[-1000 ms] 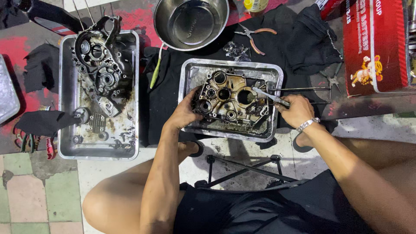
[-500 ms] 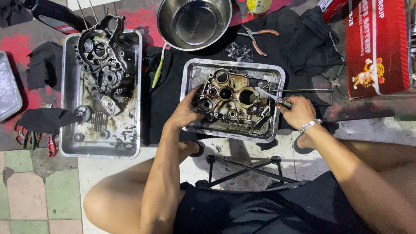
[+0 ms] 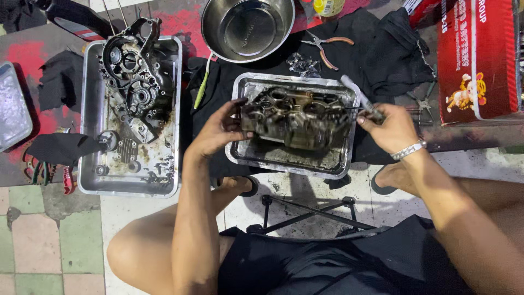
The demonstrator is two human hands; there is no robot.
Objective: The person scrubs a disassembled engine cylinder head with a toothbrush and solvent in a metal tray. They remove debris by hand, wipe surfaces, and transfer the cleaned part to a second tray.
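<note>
A greasy metal engine case half [image 3: 297,117] is tilted up on its edge inside a shallow steel tray [image 3: 333,166]. My left hand [image 3: 218,130] grips the case's left end and holds it up. My right hand [image 3: 387,128] is at the case's right side, closed around a slim metal tool [image 3: 360,98] whose shaft points up and to the left over the tray rim. A silver bracelet sits on my right wrist.
A second steel tray [image 3: 87,164] at the left holds another engine case half [image 3: 136,79] and small parts. A steel bowl [image 3: 248,27] and pliers [image 3: 325,46] lie beyond on black cloth. A red box [image 3: 477,57] stands at the right.
The case lay flat in the tray before; my left hand has tipped it up onto its edge. My right hand with the tool has drawn back to the tray's right rim.
</note>
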